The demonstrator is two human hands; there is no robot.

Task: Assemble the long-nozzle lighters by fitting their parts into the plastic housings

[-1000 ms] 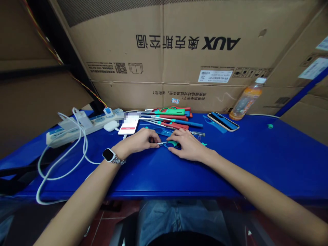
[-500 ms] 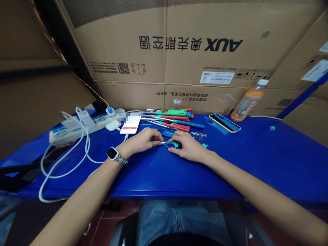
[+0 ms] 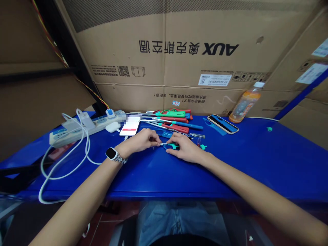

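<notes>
Both hands rest on the blue table [image 3: 256, 164] near its middle. My left hand [image 3: 143, 139], with a watch on the wrist, pinches the thin metal end of a long lighter. My right hand [image 3: 185, 147] presses down on the teal lighter body [image 3: 173, 146], fingers curled over it. Just behind the hands lies a pile of long lighters [image 3: 171, 119] in red, green and blue. A small teal part [image 3: 203, 147] lies beside my right hand.
A white power strip [image 3: 84, 126] with plugs and looping white cables sits at the left, next to a white earbud case [image 3: 112, 127] and a phone [image 3: 130, 125]. A second phone [image 3: 222, 123] and an orange drink bottle [image 3: 244, 102] stand at the back right. Cardboard boxes [image 3: 179, 51] wall the rear.
The hands stay on the same lighter; the fingers have shifted slightly. The view has tipped a little.
</notes>
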